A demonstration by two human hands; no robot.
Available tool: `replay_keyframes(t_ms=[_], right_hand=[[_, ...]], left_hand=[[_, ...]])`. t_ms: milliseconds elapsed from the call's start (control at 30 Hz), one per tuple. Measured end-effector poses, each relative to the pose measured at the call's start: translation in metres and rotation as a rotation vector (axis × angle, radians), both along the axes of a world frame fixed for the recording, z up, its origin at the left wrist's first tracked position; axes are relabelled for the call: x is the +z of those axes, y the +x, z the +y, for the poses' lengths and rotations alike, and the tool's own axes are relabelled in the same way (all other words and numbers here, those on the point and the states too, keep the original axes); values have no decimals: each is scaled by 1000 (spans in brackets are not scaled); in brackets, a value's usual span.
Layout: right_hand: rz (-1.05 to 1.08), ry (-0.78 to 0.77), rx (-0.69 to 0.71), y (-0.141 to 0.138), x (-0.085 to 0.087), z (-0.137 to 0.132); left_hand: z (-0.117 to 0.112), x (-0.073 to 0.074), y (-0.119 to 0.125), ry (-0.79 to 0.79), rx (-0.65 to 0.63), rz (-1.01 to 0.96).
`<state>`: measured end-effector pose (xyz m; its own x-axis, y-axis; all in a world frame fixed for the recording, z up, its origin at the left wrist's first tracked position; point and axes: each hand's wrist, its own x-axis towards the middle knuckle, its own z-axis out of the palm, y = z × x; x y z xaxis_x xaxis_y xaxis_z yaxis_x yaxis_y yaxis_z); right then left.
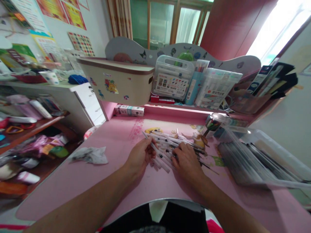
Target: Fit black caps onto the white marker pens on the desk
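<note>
A loose heap of slim clear-and-white pens [166, 164] with black parts lies on the pink desk [116, 191]. At its left side, my left hand [141, 153] is closed around a slim white pen [153, 146] that slants up past the thumb. My right hand [187, 160] rests palm down on the right side of the heap. Its fingers are curled, and a dark pen end shows at the fingertips. Darker thin sticks poke out beyond this hand; their kind is unclear.
Right of the heap stands a clear plastic bin [243, 161] with dark pens. Behind it is a can [213, 123] holding pens. A crumpled tissue [89, 155] lies at left. On the shelf sit a beige storage box [121, 82] and a clear marker case [172, 77].
</note>
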<state>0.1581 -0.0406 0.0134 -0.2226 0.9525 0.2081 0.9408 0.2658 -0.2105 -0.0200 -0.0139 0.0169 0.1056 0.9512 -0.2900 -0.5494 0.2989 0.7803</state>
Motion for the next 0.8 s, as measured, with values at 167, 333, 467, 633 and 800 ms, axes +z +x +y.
replay_keyframes(t_ms=[167,333,467,633,800], right_hand=[[91,7,-11,1,-5,3],[253,108,36,6,-2,2],[449,105,65,15,7,2],[827,-151,48,26,12,4],[1050,-126,44,29,16,2]], left_hand=[[-6,1,1,54,-81,26],[-13,9,3,63,-208,-5],[-14,12,2,112,-294,60],[-20,14,5,134,-413,178],[-28,3,10,156,-415,152]])
